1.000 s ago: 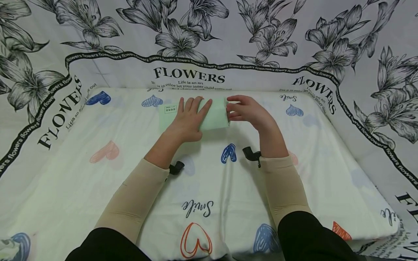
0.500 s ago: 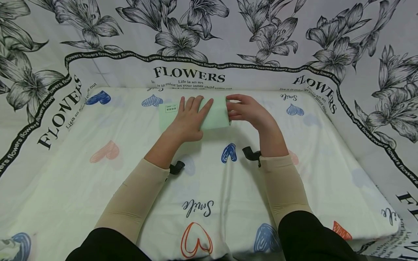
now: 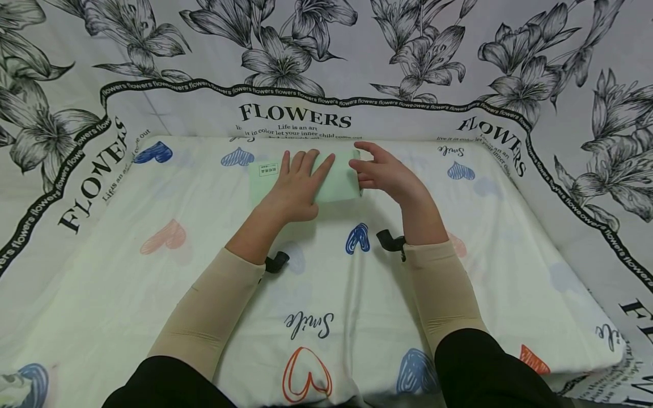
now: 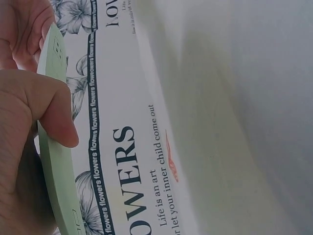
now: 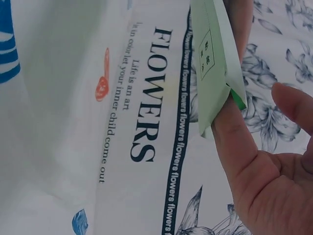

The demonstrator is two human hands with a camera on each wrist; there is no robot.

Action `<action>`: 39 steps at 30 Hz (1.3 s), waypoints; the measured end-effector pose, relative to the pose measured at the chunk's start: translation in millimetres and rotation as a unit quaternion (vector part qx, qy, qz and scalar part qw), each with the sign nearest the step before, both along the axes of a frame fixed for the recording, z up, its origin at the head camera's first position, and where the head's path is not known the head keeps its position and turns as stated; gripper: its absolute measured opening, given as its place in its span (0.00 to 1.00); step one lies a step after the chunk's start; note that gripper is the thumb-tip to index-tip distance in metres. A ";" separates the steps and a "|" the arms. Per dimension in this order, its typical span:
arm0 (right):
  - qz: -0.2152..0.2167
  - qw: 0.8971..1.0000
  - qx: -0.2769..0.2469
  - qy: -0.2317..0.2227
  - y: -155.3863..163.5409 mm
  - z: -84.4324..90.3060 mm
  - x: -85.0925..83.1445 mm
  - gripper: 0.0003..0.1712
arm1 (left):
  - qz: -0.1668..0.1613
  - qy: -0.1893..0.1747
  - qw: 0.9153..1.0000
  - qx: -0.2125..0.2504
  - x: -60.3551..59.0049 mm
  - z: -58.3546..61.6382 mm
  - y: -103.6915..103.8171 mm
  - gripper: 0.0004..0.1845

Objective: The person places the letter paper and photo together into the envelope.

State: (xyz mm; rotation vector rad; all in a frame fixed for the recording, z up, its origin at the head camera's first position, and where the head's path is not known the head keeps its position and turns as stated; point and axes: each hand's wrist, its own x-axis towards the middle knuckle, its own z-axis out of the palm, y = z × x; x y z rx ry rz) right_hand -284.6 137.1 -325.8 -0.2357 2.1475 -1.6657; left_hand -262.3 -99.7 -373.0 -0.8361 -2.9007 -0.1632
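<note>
Left hand [image 3: 296,184] lies flat, fingers straight and together, palm down on the pale green packet [image 3: 340,180], pinning it to the bed sheet [image 3: 326,294]; right hand [image 3: 386,175] sits at the packet's right end, fingers loosely spread, thumb touching the edge, nothing gripped; the right wrist view shows that thumb [image 5: 234,132] under a corner of the packet [image 5: 212,63], lifting it slightly.

Largest first: flower-print backdrop cloth [image 3: 306,62], lettered FLOWERS, drapes behind and to both sides; the sheet, printed with coloured hearts and the word Smile, covers the flat surface; the packet lies near the far edge of the sheet, roughly centred, long side across; a small white label [image 3: 266,170] shows at its left end, clear of the left hand.

Judgement on the step in hand: it looks like flattening or squaring up the packet; to do it well, keep the left palm pressing evenly so the packet cannot slide on the soft sheet, and let the right fingertips work along the free end rather than tug it; the sheet gives underfoot, so light pressure serves better than force.

Containers: the packet is the only one in view; flat and thin in the left wrist view [image 4: 56,161]; whether it is sealed, and what it holds, cannot be told.
</note>
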 end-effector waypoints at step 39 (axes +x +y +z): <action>-0.005 0.999 0.002 0.049 19.2 5.4 -2.3 0.33 | -0.003 -0.010 1.000 0.002 0.3 1.0 0.9 0.56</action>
